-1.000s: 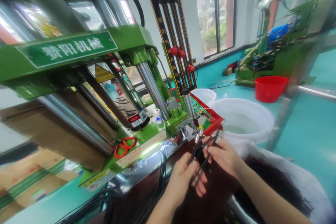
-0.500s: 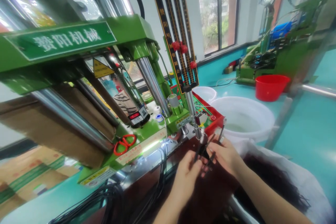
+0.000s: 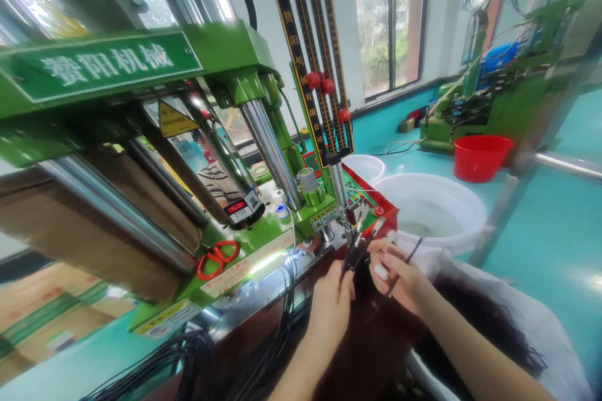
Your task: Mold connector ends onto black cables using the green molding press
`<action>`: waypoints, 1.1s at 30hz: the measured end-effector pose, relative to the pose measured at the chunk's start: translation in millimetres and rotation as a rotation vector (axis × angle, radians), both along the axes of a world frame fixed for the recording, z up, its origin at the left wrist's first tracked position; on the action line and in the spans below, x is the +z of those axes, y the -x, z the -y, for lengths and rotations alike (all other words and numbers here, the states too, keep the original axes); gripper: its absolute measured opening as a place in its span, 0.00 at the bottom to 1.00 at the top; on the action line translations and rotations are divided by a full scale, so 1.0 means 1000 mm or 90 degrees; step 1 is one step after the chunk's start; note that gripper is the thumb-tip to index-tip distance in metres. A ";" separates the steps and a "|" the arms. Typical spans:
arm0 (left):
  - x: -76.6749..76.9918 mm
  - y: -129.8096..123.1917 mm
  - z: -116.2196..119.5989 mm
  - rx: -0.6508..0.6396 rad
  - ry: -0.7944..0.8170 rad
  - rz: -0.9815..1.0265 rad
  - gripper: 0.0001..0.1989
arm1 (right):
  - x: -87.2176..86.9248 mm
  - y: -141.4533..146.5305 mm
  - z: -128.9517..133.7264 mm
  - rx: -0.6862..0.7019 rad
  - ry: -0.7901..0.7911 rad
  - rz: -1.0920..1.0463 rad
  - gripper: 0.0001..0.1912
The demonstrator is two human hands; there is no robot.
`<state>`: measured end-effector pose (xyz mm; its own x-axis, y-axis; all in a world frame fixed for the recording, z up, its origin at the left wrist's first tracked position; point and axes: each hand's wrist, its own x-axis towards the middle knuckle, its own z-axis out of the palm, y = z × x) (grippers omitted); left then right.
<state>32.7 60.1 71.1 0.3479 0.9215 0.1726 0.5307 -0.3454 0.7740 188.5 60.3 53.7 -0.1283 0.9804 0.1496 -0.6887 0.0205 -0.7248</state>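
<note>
Your left hand (image 3: 332, 301) grasps a bundle of thin black cables with pale connector tips (image 3: 350, 260). Your right hand (image 3: 399, 276), near it, pinches a single slender black cord (image 3: 414, 249); a small white piece (image 3: 380, 272) shows at its fingers. To the left, red scissor-like loop handles (image 3: 217, 260) lie on the bed of a green metal machine (image 3: 244, 50). Beyond your right hand sits a round white plastic tub (image 3: 475, 216), with a red plastic bucket (image 3: 480, 160) farther back.
</note>
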 end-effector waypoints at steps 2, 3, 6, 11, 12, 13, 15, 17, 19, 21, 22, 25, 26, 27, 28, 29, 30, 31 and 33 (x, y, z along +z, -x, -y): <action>0.003 -0.001 0.001 -0.011 -0.033 -0.044 0.11 | 0.004 -0.001 0.001 -0.041 0.021 -0.010 0.12; 0.004 -0.002 0.002 -0.013 -0.050 -0.061 0.11 | 0.007 -0.003 0.001 -0.071 0.032 -0.015 0.14; 0.004 -0.004 0.005 -0.028 -0.075 -0.084 0.11 | 0.016 -0.011 -0.002 -0.170 0.038 -0.027 0.16; 0.002 -0.008 0.007 -0.088 -0.046 -0.095 0.12 | 0.017 -0.030 -0.009 -0.224 0.041 0.071 0.09; 0.002 -0.009 0.006 -0.096 -0.030 -0.087 0.13 | 0.016 -0.032 -0.010 -0.230 0.042 0.105 0.08; 0.001 -0.009 0.005 -0.101 -0.006 -0.073 0.12 | 0.015 -0.034 -0.009 -0.251 0.032 0.138 0.08; -0.001 -0.009 -0.001 -0.110 0.062 -0.029 0.12 | 0.015 -0.035 -0.006 -0.317 -0.027 0.207 0.07; -0.003 -0.007 -0.009 -0.115 0.155 0.033 0.15 | 0.017 -0.035 0.000 -0.378 -0.096 0.272 0.07; -0.004 -0.006 -0.017 -0.106 0.219 0.085 0.19 | 0.021 -0.035 0.006 -0.413 -0.137 0.325 0.07; -0.002 -0.005 -0.025 -0.090 0.214 0.101 0.19 | 0.022 -0.037 0.012 -0.424 -0.144 0.355 0.08; 0.000 -0.005 -0.028 -0.085 0.192 0.096 0.18 | 0.022 -0.038 0.014 -0.417 -0.140 0.357 0.09; 0.007 -0.008 -0.030 -0.084 0.120 0.061 0.16 | 0.016 -0.041 0.015 -0.332 -0.101 0.274 0.10; 0.010 -0.010 -0.028 -0.085 0.105 0.049 0.16 | 0.012 -0.042 0.014 -0.291 -0.083 0.238 0.11; 0.013 -0.011 -0.026 -0.088 0.092 0.035 0.16 | 0.009 -0.043 0.013 -0.253 -0.066 0.208 0.12; 0.017 -0.013 -0.024 -0.095 0.080 0.019 0.16 | 0.006 -0.043 0.011 -0.224 -0.047 0.187 0.14; 0.021 -0.014 -0.021 -0.100 0.068 0.002 0.16 | 0.004 -0.044 0.009 -0.207 -0.024 0.176 0.14; 0.025 -0.015 -0.018 -0.104 0.054 -0.014 0.17 | 0.003 -0.044 0.008 -0.198 -0.005 0.169 0.14; 0.029 -0.016 -0.015 -0.107 0.039 -0.030 0.17 | 0.003 -0.044 0.006 -0.192 0.010 0.158 0.13; 0.037 -0.019 -0.012 -0.102 0.001 -0.060 0.17 | 0.003 -0.044 0.004 -0.173 0.011 0.133 0.12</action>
